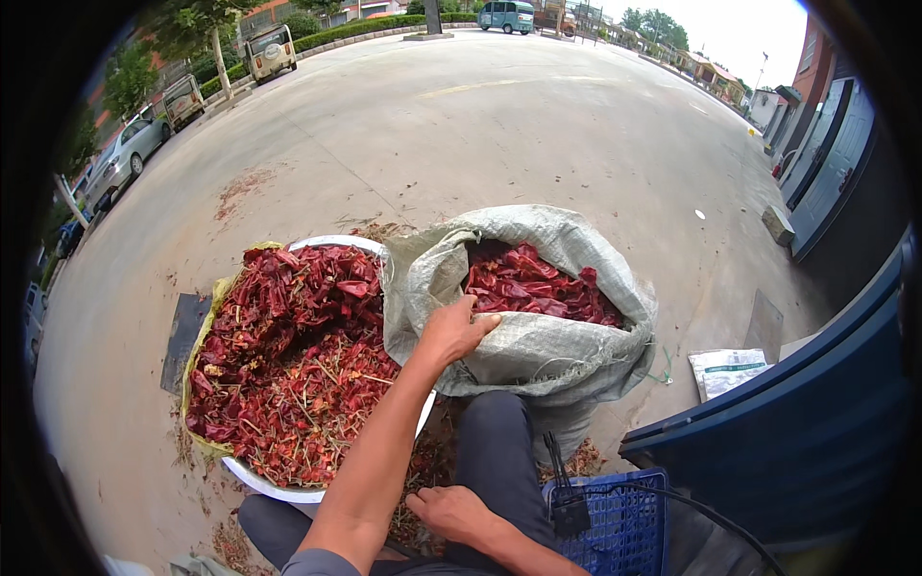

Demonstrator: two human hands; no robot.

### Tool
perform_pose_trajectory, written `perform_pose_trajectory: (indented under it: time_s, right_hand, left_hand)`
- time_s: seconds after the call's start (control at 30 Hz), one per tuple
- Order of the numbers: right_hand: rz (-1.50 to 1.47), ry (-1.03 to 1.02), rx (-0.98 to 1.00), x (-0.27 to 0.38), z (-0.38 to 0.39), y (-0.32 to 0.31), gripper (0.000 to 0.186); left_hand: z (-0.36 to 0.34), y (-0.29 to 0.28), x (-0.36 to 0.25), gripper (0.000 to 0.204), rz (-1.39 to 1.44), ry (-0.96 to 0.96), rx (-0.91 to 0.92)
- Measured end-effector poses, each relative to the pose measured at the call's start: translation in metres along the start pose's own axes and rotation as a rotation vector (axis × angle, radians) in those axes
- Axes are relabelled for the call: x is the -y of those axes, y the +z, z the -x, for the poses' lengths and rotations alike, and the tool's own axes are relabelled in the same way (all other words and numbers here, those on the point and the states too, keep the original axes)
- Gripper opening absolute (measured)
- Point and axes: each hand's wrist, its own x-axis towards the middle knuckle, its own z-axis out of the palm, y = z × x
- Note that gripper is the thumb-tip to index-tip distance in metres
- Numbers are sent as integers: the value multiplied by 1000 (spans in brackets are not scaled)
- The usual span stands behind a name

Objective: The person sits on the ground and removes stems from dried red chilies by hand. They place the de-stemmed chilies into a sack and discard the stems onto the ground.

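My left hand point(455, 331) reaches across to the near left rim of a pale woven sack point(538, 350), its thumb and fingers closed around the edge. Inside the sack lie dried red chili peppers point(538, 280). Under my left forearm, a wide white basin point(336, 241) with a yellowish cloth edge point(219, 288) holds a heap of broken red chilies point(298, 384), mixed with stems and pale bits. My right hand point(459, 515) rests low beside my thigh, fingers curled; whatever it may hold is hidden beneath it.
A blue plastic basket point(622, 523) stands by my right leg, with a black cable point(706, 509) over it. A blue metal panel point(788, 413) rises at the right, near a white printed bag point(728, 370). Chili scraps litter the concrete point(336, 182). Parked vehicles point(125, 154) line the far left.
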Motion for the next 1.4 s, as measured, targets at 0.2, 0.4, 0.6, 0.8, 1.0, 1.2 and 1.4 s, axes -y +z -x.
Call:
perform_pose_trajectory:
  time_s: [0.2,0.4,0.6,0.8,1.0,1.2,1.4]
  right_hand:
    - [106,-52,63,6,-13,9,13]
    - [63,-149,-31,3,-50,-5,9]
    - [-175,-120,642,22,-156,-73,27]
    - [-249,-293,1187,23,-192,-36,50]
    - [-84,47,180,-39,-267,-34,25]
    - [-194,307,-187,-63,-296,-26,22]
    - [-243,251,-166,-71,-290,-30,23]
  left_hand:
    - [111,21,56,41,-90,301,-2]
    - [231,-11,89,34,141,198,-526]
    - [297,-35,180,24,559,-332,-690]
    - [240,-69,215,23,304,-369,-817]
    - [142,-84,272,34,-415,-96,-727]
    - [132,-66,291,13,-307,-231,-340]
    - [194,-62,259,21,102,-303,-544]
